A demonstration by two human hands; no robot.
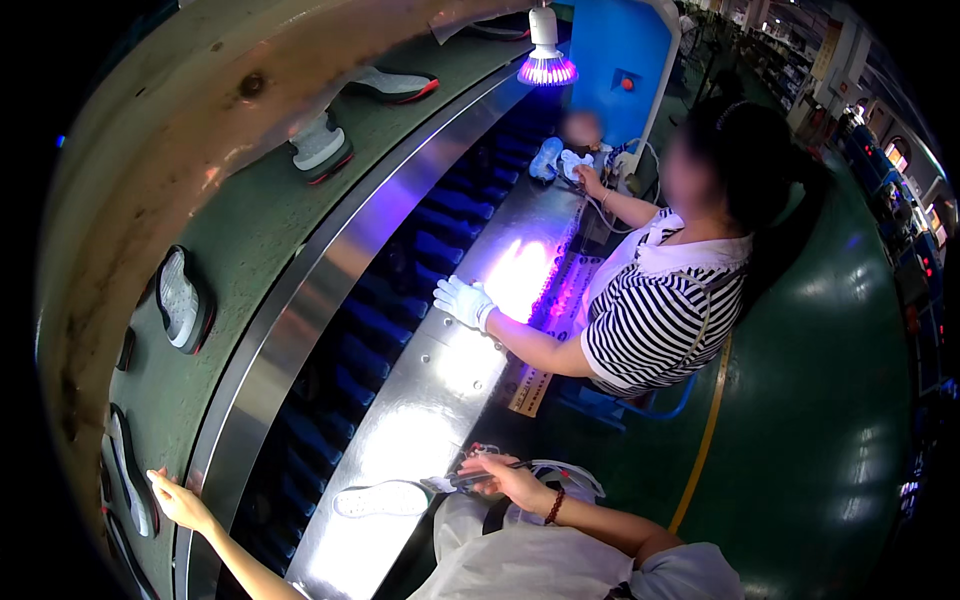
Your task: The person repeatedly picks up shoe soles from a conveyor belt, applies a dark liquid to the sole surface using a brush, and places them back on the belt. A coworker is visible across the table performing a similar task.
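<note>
My left hand [180, 502] reaches over the metal rim of the green conveyor, fingers stretched out and holding nothing. Closest to it is a grey shoe sole [133, 475] lying on the belt, apart from the fingertips. In front of my body, my right hand [508, 481] is closed around a slim dark-handled brush [466, 481] with a pale flat tip. Thin hoses run close behind that hand. A white shoe sole [381, 499] lies flat on the brightly lit metal bench, just left of the brush tip.
The green conveyor [235, 235] curves along the left with several soles and shoe parts. Dark rollers [370, 330] run between its metal rim and the bench [400, 410]. A co-worker in stripes [660, 320] works ahead, one gloved hand on the bench. A lamp [546, 60] hangs above.
</note>
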